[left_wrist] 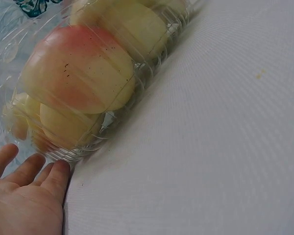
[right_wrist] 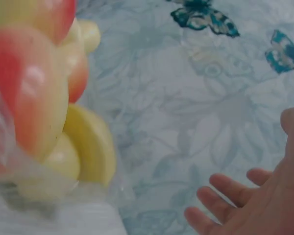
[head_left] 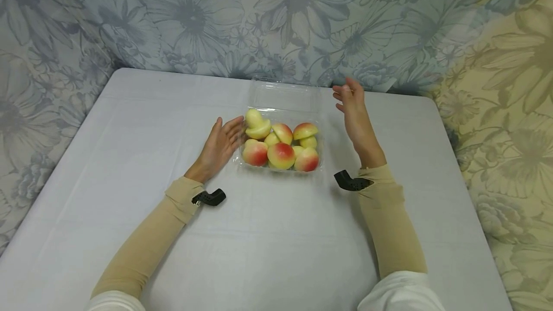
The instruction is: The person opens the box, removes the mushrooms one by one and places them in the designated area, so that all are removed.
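Observation:
A clear plastic clamshell box (head_left: pixel 240 161) stands on the table, its lid (head_left: pixel 283 96) folded open toward the wall. Several red-and-yellow fruit pieces (head_left: pixel 281 156), cut and rounded like peaches or apples, fill it, along with a curved yellow piece (head_left: pixel 258 131). My left hand (head_left: pixel 220 144) is at the box's left side, fingers extended; in the left wrist view its fingertips (left_wrist: pixel 62 169) are at the box's corner, and whether they touch is hard to tell. To the right of the box, my right hand (head_left: pixel 358 121) is raised with loosely bent fingers, apart from it and holding nothing.
A white cloth covers the table (head_left: pixel 276 234). Its far edge meets a flower-patterned wall covering (head_left: pixel 194 18) with dark butterfly shapes, and patterned fabric (head_left: pixel 510 157) hangs along the right. A black wrist device (head_left: pixel 211 197) sits on each forearm.

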Tool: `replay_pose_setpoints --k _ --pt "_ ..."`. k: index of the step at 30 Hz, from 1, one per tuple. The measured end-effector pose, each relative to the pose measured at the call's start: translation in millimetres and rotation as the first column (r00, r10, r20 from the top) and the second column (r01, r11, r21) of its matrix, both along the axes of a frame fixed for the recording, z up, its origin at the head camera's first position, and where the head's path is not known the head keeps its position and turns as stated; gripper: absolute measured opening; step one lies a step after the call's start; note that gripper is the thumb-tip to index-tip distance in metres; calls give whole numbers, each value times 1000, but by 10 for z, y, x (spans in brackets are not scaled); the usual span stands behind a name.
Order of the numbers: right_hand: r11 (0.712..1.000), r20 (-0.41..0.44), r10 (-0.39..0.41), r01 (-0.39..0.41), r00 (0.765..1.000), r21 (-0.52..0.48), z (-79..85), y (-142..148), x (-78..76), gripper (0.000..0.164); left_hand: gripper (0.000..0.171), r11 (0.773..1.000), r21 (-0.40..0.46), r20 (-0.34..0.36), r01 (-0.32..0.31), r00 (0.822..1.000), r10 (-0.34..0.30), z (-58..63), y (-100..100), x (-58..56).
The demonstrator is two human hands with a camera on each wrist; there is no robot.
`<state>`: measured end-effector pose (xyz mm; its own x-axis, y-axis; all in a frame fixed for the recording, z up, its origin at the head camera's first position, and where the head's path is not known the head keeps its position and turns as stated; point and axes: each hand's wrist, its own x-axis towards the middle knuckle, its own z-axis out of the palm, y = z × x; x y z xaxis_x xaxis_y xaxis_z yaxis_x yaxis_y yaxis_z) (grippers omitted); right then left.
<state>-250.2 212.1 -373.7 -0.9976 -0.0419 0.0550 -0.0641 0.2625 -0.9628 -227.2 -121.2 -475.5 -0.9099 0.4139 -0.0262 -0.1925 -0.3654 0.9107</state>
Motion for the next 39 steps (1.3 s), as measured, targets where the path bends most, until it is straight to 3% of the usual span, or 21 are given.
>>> replay_pose_setpoints --k 7,15,19,27,34,39 --pt "981 -73 185 -179 980 79 111 -86 209 57 82 1000 -7 4 -1 1000 1 1 3 0" --pt "906 -92 366 -332 926 263 120 -202 329 53 83 1000 -8 6 1 1000 -1 1 3 7" --pt "881 -62 406 -372 912 292 93 -246 348 54 82 1000 1 11 -2 1000 2 11 6 12" --pt "851 -83 468 -424 880 311 26 -314 352 59 81 1000 2 16 -4 1000 4 15 10 15" --pt "828 4 487 -463 873 317 -9 -373 353 62 80 1000 -14 19 -4 1000 4 17 11 20" --pt "807 -28 521 -482 853 342 -59 -417 343 61 81 1000 -18 15 -3 1000 3 25 14 23"
